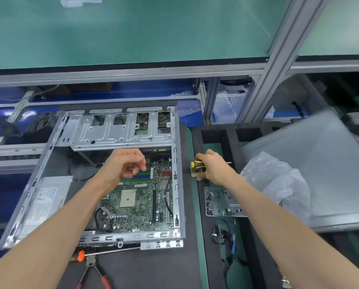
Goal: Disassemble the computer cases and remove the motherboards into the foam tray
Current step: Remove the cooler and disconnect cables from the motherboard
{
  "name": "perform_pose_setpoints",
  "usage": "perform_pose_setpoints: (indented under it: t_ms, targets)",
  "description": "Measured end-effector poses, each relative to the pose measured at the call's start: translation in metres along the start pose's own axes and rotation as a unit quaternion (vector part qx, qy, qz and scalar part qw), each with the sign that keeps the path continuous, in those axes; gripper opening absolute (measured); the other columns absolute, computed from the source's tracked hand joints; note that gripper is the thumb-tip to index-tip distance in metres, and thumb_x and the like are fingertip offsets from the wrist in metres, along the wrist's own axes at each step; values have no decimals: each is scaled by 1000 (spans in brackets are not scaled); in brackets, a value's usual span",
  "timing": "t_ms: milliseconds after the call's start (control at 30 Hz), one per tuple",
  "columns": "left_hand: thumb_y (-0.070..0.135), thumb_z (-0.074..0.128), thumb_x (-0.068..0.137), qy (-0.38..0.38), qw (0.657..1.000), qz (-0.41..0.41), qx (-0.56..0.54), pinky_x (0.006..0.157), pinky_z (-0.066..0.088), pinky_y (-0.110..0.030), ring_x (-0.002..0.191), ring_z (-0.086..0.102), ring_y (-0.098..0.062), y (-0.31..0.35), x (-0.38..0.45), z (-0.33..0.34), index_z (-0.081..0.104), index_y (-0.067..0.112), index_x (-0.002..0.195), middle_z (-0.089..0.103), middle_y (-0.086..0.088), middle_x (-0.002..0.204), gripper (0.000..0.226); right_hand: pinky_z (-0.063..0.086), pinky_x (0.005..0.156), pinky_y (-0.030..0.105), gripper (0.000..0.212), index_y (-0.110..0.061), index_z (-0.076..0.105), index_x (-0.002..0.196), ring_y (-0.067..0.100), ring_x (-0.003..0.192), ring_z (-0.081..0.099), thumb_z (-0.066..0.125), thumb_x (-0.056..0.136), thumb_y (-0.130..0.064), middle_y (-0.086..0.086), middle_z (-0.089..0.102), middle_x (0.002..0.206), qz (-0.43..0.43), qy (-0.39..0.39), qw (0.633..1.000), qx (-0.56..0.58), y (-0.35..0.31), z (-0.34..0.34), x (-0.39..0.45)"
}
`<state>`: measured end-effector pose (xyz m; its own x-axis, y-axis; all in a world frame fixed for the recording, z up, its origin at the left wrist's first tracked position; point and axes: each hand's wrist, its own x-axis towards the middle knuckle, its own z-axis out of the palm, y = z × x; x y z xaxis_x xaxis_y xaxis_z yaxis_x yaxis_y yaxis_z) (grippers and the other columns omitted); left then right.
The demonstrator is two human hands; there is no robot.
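Pliers [95,272] nearest, motherboard [137,203] below left grip [126,163], perhaps pinching something

Open case on my bench, tray off to the right

Motherboard [137,203] sits inside the case [175,184]; foam tray [230,138] just right of it, screw dish [222,202] on the tray, pliers [95,272] and a screwdriver [112,251] in front of the case.

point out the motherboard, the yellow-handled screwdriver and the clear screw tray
motherboard [130,207]: head view, on the green board beside the pale square socket.
yellow-handled screwdriver [196,164]: head view, on the yellow-and-black handle end left of the right hand.
clear screw tray [220,202]: head view, on the tray's clear floor among black screws.
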<state>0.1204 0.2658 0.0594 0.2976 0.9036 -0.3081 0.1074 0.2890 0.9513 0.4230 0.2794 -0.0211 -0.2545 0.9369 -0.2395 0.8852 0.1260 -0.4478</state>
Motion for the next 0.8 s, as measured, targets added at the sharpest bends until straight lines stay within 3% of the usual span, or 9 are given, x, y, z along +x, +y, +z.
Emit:
perform_pose_setpoints:
  t_ms: [200,300,400,500,567,633,700,800]
  targets:
    - [16,59,80,8,1000,4,5,44,32,-20,51,49,-14,4,-6,-8,71,9,71,67,-18,72,16,36,74,30,60,-17,58,116,24,86,47,91,67,-26,2,44,98,4,14,1000,4,-1,-6,-5]
    - [5,57,90,21,1000,10,19,54,47,-21,59,58,-18,7,-15,-17,73,4,76,69,-19,77,21,32,71,31,56,-17,56,116,24,86,46,88,71,-27,0,42,93,-2,47,999,-8,-7,-18,-12]
    - [-3,50,95,59,997,5,40,65,55,-23,70,66,-22,14,-23,-28,74,1,83,73,-23,87,27,41,74,34,48,-21,58,113,27,89,52,85,74,-26,0,48,92,2,84,996,-13,-22,-44,-20]
    - [-1,50,97,127,987,-14,102,71,58,-24,80,71,-26,19,-27,-44,74,2,88,76,-16,89,26,52,80,42,30,-20,61,103,28,93,60,78,78,-20,2,65,96,4,184,983,-14,-46,-70,-35]
    - [1,53,97,147,973,-26,176,75,59,-24,82,73,-20,20,-28,-52,75,9,88,77,-9,88,25,55,75,43,25,-19,64,102,26,89,62,73,79,-15,-3,68,94,8,256,967,-3,-69,-84,-45]
    - [6,56,96,140,937,-9,319,73,55,-18,77,70,-7,19,-28,-56,77,18,92,77,3,91,24,55,71,41,31,-20,64,107,24,84,62,72,77,-12,-8,64,89,-4,278,961,-15,-99,-96,-52]
    - [9,52,98,114,881,6,459,71,51,-16,80,67,-5,18,-26,-59,76,20,105,74,5,102,28,51,65,33,40,-21,64,111,23,79,64,71,73,-9,-7,66,87,-46,269,961,-46,-133,-101,-56]
    - [11,42,100,43,794,-13,607,92,54,-38,108,64,-22,18,-21,-67,68,25,126,68,-1,127,39,52,69,32,43,-22,61,111,23,72,65,65,70,-10,-4,66,81,-98,178,970,-136,-185,-92,-59]
